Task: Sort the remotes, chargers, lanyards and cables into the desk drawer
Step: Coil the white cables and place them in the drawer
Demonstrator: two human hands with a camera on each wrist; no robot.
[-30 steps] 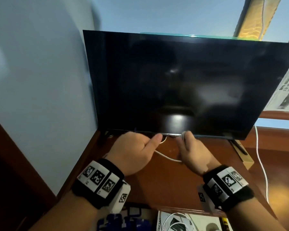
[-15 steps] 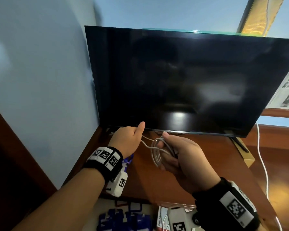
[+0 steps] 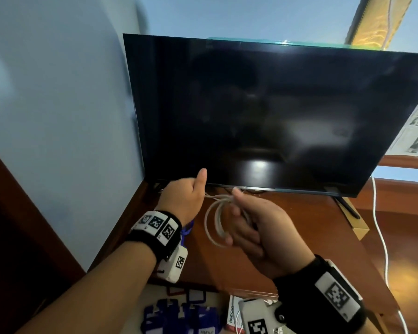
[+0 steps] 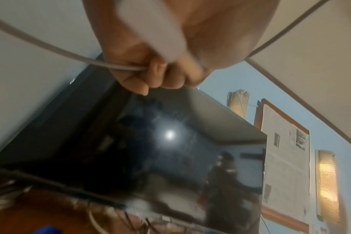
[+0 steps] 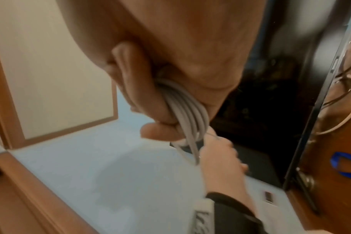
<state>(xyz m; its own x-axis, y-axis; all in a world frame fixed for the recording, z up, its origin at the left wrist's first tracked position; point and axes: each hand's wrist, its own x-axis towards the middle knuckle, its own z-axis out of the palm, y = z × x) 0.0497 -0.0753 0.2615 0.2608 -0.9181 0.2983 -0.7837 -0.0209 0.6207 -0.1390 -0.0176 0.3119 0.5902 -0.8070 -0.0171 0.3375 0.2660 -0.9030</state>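
Right hand [image 3: 256, 227]: clenched around several loops of the thin white rubbery cable [image 3: 215, 222], fingers and thumb pinning the coil so it cannot spring open.
Left hand [image 3: 182, 201]: grasping the cable's free run, thumb up, apparently feeding slack for another loop.
Cable location: lifted above the reddish-brown wooden bench [image 3: 287, 237], just before the black flat screen [image 3: 275, 112]; not yet in the drawer.
Blue ribbon lanyard [image 5: 345, 166]: lying on the bench, awaiting sorting.
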